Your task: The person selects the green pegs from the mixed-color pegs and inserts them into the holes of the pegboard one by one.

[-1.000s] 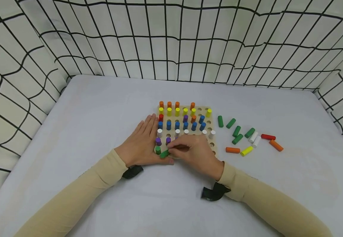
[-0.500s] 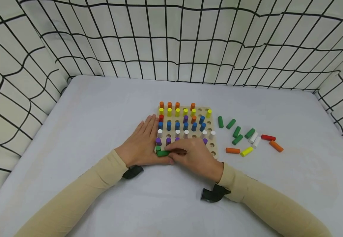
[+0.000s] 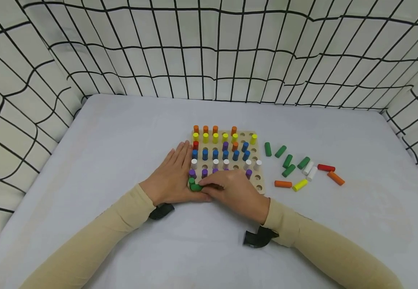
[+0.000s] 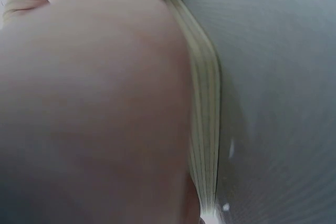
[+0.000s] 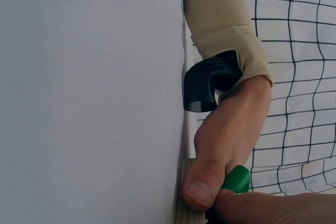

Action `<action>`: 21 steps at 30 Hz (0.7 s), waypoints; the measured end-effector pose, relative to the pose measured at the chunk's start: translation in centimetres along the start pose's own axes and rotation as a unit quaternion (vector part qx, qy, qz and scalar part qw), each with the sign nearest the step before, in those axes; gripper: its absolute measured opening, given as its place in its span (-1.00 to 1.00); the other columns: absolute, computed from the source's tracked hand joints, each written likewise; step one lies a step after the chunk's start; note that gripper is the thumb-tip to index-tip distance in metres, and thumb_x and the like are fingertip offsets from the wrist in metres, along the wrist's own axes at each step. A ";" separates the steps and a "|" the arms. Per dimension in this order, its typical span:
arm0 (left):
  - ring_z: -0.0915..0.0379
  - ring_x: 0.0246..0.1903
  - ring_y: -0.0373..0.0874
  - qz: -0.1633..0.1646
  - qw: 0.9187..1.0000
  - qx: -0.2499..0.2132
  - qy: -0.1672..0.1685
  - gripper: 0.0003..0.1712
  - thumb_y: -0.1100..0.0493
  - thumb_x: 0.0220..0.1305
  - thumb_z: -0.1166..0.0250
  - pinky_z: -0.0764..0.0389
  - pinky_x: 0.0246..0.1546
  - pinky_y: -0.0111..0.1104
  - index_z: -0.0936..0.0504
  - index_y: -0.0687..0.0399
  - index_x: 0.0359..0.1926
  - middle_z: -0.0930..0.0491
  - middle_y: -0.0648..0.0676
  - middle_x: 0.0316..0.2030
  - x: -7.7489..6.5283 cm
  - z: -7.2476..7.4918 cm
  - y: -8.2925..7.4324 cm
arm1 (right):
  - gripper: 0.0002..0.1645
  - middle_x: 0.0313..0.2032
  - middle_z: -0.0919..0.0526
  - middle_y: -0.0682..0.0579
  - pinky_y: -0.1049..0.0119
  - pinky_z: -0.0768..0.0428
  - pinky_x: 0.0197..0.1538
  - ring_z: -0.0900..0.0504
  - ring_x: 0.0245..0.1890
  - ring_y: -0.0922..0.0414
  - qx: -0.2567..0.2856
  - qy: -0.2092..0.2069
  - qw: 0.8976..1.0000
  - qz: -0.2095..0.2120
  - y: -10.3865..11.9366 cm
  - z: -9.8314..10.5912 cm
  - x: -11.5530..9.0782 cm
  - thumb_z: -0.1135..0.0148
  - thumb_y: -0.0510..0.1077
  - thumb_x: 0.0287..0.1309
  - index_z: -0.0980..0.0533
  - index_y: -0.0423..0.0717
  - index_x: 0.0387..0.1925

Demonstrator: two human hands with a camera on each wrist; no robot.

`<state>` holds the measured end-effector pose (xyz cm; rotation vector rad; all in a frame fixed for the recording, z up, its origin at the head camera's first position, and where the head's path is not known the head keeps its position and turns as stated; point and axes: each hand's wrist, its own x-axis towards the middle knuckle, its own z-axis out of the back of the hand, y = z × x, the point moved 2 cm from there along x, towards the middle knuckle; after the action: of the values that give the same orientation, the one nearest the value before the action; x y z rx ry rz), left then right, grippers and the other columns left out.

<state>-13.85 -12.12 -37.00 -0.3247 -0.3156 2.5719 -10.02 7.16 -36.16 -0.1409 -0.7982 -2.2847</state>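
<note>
A wooden pegboard [image 3: 260,170] carries rows of upright colored pegs. My left hand [image 3: 170,176] lies flat against its left side, fingers straight, thumb along the front edge; in the left wrist view the layered board edge [image 4: 207,103] shows beside that hand. My right hand [image 3: 235,188] pinches a green peg [image 3: 196,187] between thumb and finger over the front left corner. This peg lies nearly level, close to an upright green peg [image 3: 192,181]. In the right wrist view the green peg [image 5: 237,179] sticks up behind the left thumb. The right hand covers part of the front row.
Loose green pegs [image 3: 289,170] lie right of the board, with white pegs [image 3: 310,168], a red peg [image 3: 326,167], orange pegs [image 3: 283,184] and a yellow peg [image 3: 300,185]. Black wire mesh [image 3: 216,52] surrounds the white table [image 3: 129,132].
The green peg in my right hand has turned from slanted to nearly level and shifted slightly left, toward the upright green peg. The left hand stays in place.
</note>
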 end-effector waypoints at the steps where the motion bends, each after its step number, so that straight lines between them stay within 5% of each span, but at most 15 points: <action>1: 0.38 0.68 0.27 0.000 1.000 0.000 0.000 0.64 -0.65 -0.01 -0.33 0.10 0.67 0.14 0.23 0.40 0.62 0.30 0.35 0.66 0.0 0.0 0.0 | -0.73 -0.13 -0.87 0.06 0.40 -0.75 0.03 -0.83 -0.08 0.22 -0.008 -0.001 1.000 0.008 0.1 0.0 0.0 -0.48 -0.16 0.21 -0.78 -0.07 -0.04; 9: 0.37 0.68 0.28 0.004 1.000 0.012 0.005 0.62 -0.65 0.00 -0.31 0.10 0.67 0.14 0.22 0.39 0.62 0.29 0.33 0.67 0.0 -0.1 0.1 | -0.66 -0.13 -0.82 0.05 0.48 -0.74 -0.05 -0.78 -0.13 0.22 -0.073 0.030 0.996 0.046 0.7 0.1 0.1 -0.44 -0.17 0.27 -0.74 -0.07 0.07; 21: 0.37 0.68 0.28 0.001 1.000 0.004 0.001 0.63 -0.62 0.00 -0.35 0.09 0.66 0.15 0.24 0.40 0.62 0.28 0.35 0.66 0.2 -0.2 0.1 | -0.65 -0.01 -0.83 0.04 0.32 -0.75 0.11 -0.80 0.02 0.17 -0.055 0.032 0.998 0.022 0.7 -0.2 0.1 -0.41 -0.19 0.30 -0.72 -0.06 0.11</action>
<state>-13.97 -12.08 -37.25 -0.3244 -0.3036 2.5745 -9.62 6.63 -35.96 -0.1340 -0.6316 -2.2798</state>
